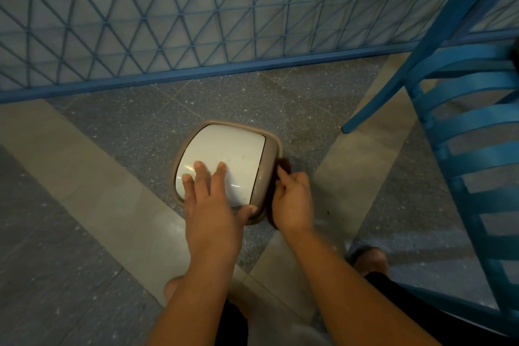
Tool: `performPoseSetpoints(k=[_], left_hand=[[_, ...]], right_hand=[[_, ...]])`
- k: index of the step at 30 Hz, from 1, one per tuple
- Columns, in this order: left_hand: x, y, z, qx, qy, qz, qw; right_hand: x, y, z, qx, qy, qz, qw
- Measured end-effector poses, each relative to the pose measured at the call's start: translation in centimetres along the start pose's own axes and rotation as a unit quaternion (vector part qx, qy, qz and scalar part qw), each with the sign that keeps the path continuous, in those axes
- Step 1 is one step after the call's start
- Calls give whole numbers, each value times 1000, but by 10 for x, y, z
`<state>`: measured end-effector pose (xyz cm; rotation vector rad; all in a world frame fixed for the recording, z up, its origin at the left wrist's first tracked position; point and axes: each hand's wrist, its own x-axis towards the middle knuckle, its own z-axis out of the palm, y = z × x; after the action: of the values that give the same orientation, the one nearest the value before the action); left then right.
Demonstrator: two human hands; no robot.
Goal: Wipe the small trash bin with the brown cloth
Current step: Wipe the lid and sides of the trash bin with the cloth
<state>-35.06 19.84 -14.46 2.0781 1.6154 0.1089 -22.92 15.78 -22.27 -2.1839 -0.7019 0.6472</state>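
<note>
On floor, left to right: left hand (pixel 209 205) spread flat on top of bin (pixel 224 160), fingers open, thumb hooked on near edge, holding nothing. Just right of that, right hand (pixel 292 202) closed around cloth (pixel 283 166), pressed on bin's right side. Next rub likely along that side, nearer the right hand.

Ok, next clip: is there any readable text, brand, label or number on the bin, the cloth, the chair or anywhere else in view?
None readable.
Trash bin: plain white lid, beige rim, no label showing.
Brown cloth: mostly hidden, no print visible.
Blue chair, blue lattice panel and floor: no markings.
</note>
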Motion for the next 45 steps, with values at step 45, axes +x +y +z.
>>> performPoseSetpoints(k=[45], left_hand=[[12,-17,-2,-23,12,-48,999]], right_hand=[[61,-96,-21,-214,-147,-255,931]])
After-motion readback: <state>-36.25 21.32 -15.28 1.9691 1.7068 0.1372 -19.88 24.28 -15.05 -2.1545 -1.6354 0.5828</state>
